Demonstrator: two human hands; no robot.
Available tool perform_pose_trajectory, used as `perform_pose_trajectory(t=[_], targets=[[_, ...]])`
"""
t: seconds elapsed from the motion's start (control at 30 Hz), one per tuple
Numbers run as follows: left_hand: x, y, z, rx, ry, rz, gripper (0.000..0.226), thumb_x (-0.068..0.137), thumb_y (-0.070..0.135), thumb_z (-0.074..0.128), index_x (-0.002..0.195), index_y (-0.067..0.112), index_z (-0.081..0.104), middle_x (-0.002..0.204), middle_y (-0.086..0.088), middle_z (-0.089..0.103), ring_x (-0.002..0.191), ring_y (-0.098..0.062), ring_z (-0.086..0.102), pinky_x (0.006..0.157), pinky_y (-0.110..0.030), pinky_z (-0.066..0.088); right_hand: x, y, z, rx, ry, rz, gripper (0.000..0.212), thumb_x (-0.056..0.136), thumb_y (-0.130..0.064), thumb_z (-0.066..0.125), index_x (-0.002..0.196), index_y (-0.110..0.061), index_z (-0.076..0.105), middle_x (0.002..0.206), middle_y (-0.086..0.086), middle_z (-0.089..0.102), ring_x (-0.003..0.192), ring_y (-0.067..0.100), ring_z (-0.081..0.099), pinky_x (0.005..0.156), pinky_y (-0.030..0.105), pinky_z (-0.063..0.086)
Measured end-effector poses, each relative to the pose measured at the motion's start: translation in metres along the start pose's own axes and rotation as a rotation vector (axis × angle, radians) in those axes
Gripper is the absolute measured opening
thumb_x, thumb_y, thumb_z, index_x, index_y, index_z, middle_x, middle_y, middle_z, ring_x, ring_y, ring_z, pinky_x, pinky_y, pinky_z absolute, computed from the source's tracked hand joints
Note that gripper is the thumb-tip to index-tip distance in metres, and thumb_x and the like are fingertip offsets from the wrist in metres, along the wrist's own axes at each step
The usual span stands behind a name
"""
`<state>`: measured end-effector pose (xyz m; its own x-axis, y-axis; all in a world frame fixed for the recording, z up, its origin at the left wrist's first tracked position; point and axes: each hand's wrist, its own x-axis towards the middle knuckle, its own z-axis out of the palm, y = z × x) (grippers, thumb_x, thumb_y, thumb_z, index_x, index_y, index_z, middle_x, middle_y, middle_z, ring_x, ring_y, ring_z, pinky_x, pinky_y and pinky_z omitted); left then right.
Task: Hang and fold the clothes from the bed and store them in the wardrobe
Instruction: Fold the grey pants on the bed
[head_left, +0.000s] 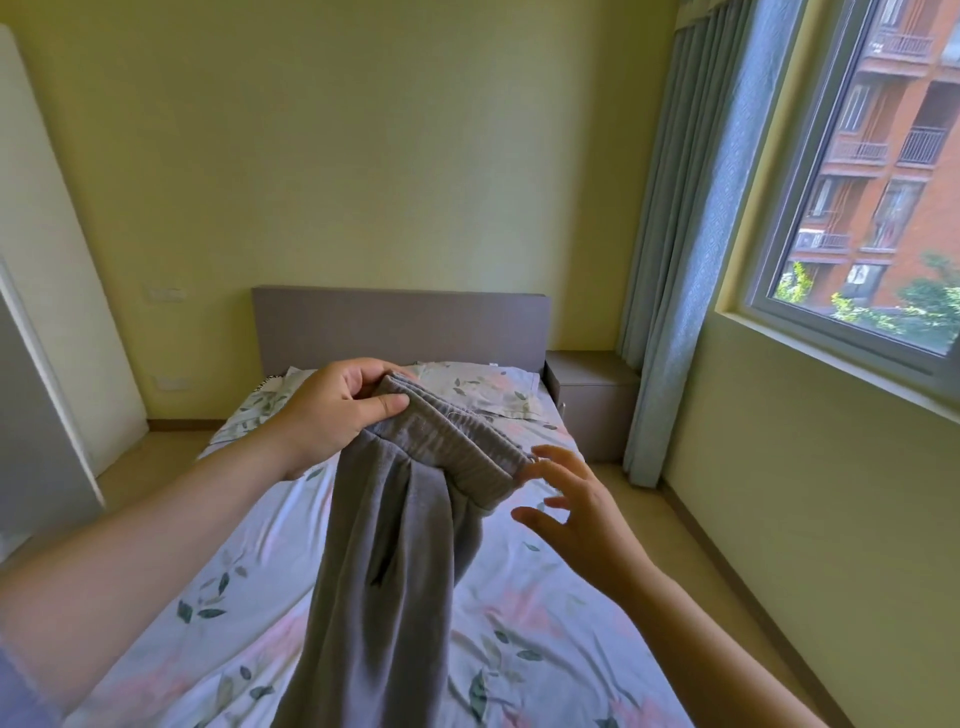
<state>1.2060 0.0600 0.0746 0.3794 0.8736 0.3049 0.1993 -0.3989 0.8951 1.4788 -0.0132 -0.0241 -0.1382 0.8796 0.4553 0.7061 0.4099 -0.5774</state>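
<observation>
My left hand (332, 410) grips one end of the elastic waistband (457, 441) of a pair of grey trousers (395, 571), thumb pressed on top and fingers curled underneath, holding them up above the bed (545, 623). The legs hang down from the waistband in long folds towards me, over the floral sheet of pink blooms and green leaves. My right hand (576, 512) is spread wide with relaxed fingers and holds nothing; its fingertips (537, 453) are right at the other end of the waistband (whether they actually touch the cloth, I cannot tell). Beyond the trousers a pillow (478, 387) in the same floral print lies against the grey headboard (400, 322), and a small white tag (492, 365) at its far edge is too small to read. A grey nightstand (597, 395) stands just beside the bed on the right, with a pale blue curtain (675, 260) hanging next to it. Through the window (779, 291) I see a red-brick building (893, 130) with balconies and some green foliage. A white panel (52, 260) stands at the left edge of the room.
</observation>
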Motion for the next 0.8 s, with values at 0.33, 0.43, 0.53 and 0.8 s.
perform_pose_trajectory(t=[0.33,0.43,0.53,0.8], targets=[[-0.008,-0.013,-0.02,0.078,0.056,-0.012,0.02,0.092,0.003,0.06,0.108,0.013,0.069,0.101,-0.007,0.074,0.097,-0.023,0.07,0.088,-0.036,0.054,0.026,-0.011,-0.007,-0.14,0.031,-0.099,0.007,0.092,-0.016,0.064,0.097,-0.012,0.068,0.131,0.0,0.054,0.113,0.017,0.06,0.093,0.026,0.053],[-0.011,-0.019,-0.025,0.107,0.083,-0.005,0.02,0.093,0.005,0.059,0.104,0.018,0.07,0.099,-0.006,0.074,0.092,-0.017,0.071,0.078,-0.025,0.057,0.035,-0.02,-0.033,-0.16,0.05,-0.101,0.004,0.095,-0.016,0.059,0.098,-0.016,0.062,0.123,-0.002,0.062,0.114,0.015,0.062,0.093,0.031,0.054],[-0.012,-0.024,-0.022,0.124,0.114,0.0,0.022,0.093,0.006,0.06,0.103,0.024,0.069,0.098,-0.003,0.073,0.088,-0.01,0.069,0.073,-0.021,0.057,0.04,-0.033,-0.047,-0.143,0.016,-0.082,0.018,0.096,-0.015,0.058,0.092,-0.031,0.053,0.095,-0.009,0.066,0.085,0.008,0.068,0.074,0.023,0.055],[-0.005,-0.027,-0.012,0.096,0.096,0.017,0.021,0.094,0.008,0.059,0.11,0.018,0.068,0.105,-0.003,0.072,0.104,-0.022,0.065,0.098,-0.043,0.049,0.053,-0.057,-0.084,-0.374,-0.096,-0.287,0.002,0.094,-0.016,0.062,0.093,-0.016,0.064,0.107,-0.002,0.063,0.095,0.015,0.061,0.085,0.028,0.051]])
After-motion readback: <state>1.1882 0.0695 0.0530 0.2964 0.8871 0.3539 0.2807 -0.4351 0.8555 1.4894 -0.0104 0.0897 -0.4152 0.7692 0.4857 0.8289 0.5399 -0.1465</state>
